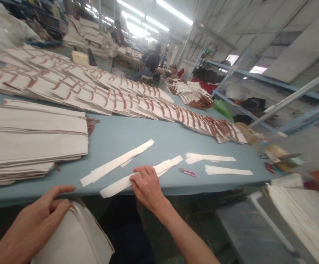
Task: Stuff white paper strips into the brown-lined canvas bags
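My right hand [147, 186] rests on a long white fabric strip [167, 165] near the front edge of the blue table [121, 135], fingers curled and pressing it down. Just left of it lies a second white strip [115, 163]. My left hand [35, 222] sits below the table edge on a stack of cream fabric pieces [77, 234] in my lap, fingers bent over the top sheet. Small pink thread snips [187, 172] lie right of my right hand.
Two more white strips [209, 158] [227, 171] lie to the right. A tall stack of cream panels [33, 139] stands at left. Rows of overlapping bags with brown handles [126, 99] cross the table. Metal racks [286, 99] stand right; a person sits far back.
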`<action>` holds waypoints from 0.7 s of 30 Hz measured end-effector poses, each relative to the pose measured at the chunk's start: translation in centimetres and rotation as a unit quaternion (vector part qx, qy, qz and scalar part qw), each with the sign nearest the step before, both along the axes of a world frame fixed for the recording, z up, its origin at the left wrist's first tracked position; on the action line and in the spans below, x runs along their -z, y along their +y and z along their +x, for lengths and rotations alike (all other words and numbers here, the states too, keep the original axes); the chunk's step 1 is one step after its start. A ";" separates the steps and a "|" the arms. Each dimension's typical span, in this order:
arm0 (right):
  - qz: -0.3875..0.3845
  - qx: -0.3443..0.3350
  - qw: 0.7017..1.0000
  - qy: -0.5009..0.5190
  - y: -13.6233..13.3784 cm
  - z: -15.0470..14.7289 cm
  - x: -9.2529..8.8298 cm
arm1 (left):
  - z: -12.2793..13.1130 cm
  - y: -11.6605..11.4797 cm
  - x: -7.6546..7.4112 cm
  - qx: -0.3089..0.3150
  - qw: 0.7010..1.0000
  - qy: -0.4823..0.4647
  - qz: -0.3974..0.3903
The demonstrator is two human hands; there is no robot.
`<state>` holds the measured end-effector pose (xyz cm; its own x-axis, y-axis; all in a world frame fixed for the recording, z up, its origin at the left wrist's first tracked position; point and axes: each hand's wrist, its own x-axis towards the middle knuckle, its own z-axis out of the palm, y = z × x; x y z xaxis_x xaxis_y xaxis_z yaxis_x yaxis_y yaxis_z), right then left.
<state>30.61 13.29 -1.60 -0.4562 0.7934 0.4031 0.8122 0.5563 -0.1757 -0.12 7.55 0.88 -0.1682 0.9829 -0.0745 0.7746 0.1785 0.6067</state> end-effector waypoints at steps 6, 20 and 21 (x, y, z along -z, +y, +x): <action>0.030 0.022 0.999 0.010 -1.5 -0.8 0.0 | -0.3 -2.6 -0.6 0.023 0.997 -0.070 -0.023; 0.035 0.119 0.991 0.044 -3.8 -10.5 2.5 | 1.6 -3.9 1.0 0.087 0.988 -0.113 -0.065; 0.031 0.120 0.991 0.047 -3.9 -10.6 2.4 | 1.5 -4.0 1.1 0.086 0.987 -0.116 -0.067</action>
<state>20.05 9.43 -4.05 -0.2162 0.8465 0.4865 0.9040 0.3619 -0.2279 1.37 3.59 -0.20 0.0381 0.9743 -0.2221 0.6432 0.1462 0.7516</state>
